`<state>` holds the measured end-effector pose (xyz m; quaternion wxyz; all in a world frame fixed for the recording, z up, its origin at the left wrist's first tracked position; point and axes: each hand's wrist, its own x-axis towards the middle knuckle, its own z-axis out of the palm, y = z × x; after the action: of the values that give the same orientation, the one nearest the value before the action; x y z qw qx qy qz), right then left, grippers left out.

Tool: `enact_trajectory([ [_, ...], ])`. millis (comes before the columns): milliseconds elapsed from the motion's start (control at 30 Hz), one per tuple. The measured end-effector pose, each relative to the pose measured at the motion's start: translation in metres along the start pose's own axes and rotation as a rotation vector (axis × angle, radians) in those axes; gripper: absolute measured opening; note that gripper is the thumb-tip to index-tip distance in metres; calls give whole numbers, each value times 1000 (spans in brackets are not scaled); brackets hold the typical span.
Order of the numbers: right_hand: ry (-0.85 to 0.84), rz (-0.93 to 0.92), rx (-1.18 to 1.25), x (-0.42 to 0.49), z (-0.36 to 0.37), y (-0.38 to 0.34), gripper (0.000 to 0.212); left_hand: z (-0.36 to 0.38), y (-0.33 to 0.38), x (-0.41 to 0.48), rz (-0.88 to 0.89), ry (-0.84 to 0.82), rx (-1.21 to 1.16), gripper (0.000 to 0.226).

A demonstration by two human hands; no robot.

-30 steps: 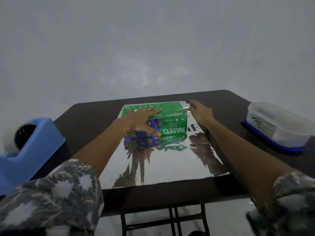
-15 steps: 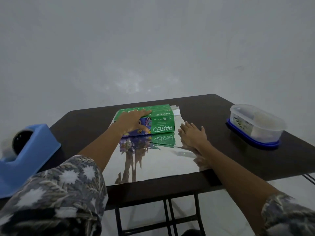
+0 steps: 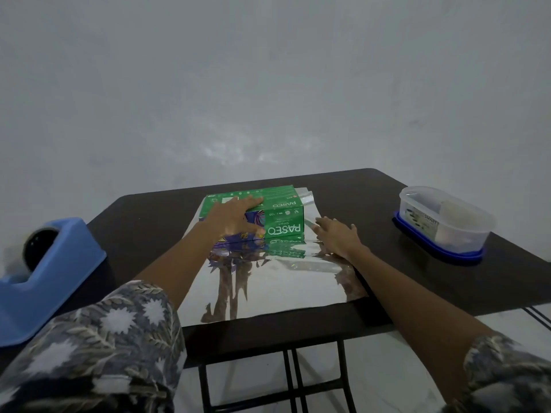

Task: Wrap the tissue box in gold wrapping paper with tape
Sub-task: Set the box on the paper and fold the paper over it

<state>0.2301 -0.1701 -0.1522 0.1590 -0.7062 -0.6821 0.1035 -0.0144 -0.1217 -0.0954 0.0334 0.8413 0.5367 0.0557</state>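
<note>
Blue plastic tape dispenser (image 3: 50,272) cut off at left edge. Green cardboard tissue box (image 3: 283,231): top partly hidden under left hand (image 3: 235,219), small print unreadable. Clear plastic tub (image 3: 447,225): contents too blurry to ID.

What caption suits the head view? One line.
Left hand on tissue box atop wrapping paper; right hand flat beside it.

Dim, flat light; mirror glare on the wrapping paper (image 3: 268,281), wide-angle bending and soft edges.

Dark table (image 3: 357,192) bears shiny wrapping paper (image 3: 283,281), blue tape dispenser (image 3: 50,278) and plastic container (image 3: 444,225).
</note>
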Motion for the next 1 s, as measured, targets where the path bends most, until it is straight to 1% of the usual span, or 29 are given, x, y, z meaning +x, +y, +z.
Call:
enact_trajectory([
  [67,0,60,142,5,-5,1,44,-10,3,-4,-35,17,-198,87],
  [133,47,116,255,15,-15,1,47,-27,4,-4,-51,172,-386,81],
  [167,77,130,263,21,-19,-1,47,-37,0,-1,-59,274,-433,72],
  [233,127,135,248,39,-31,-3,45,-57,-18,12,-131,450,-478,44],
  [300,190,122,264,61,-40,-5,41,-70,-47,31,-230,492,-455,28],
  [400,265,95,312,97,-49,-7,37,-70,-90,60,-286,377,-409,24],
  [433,265,78,330,116,-50,-8,36,-67,-102,73,-289,328,-384,24],
  [500,209,28,319,144,-45,-8,34,-54,-117,90,-269,238,-318,25],
  [533,169,3,277,160,-40,-7,33,-45,-124,102,-251,210,-290,26],
  [600,98,-41,102,192,-28,-8,33,-24,-137,126,-250,153,-241,28],
  [667,34,-60,-34,213,-17,-9,35,-3,-150,145,-273,47,-182,36],
  [767,-54,-37,-100,237,-3,-10,43,27,-184,179,-277,-46,-127,50],
  [833,-78,-3,-140,248,2,-8,48,47,-218,207,-279,-69,-132,58],
  [867,-77,15,-154,253,3,-8,49,50,-224,213,-270,-64,-148,58],
  [900,-68,31,-161,258,3,-8,49,46,-218,210,-249,-33,-175,52],
  [933,-60,48,-155,263,4,-7,46,40,-206,200,-242,12,-202,40],
  [1000,-52,72,-120,269,4,-7,35,28,-181,183,-269,106,-251,21],
])
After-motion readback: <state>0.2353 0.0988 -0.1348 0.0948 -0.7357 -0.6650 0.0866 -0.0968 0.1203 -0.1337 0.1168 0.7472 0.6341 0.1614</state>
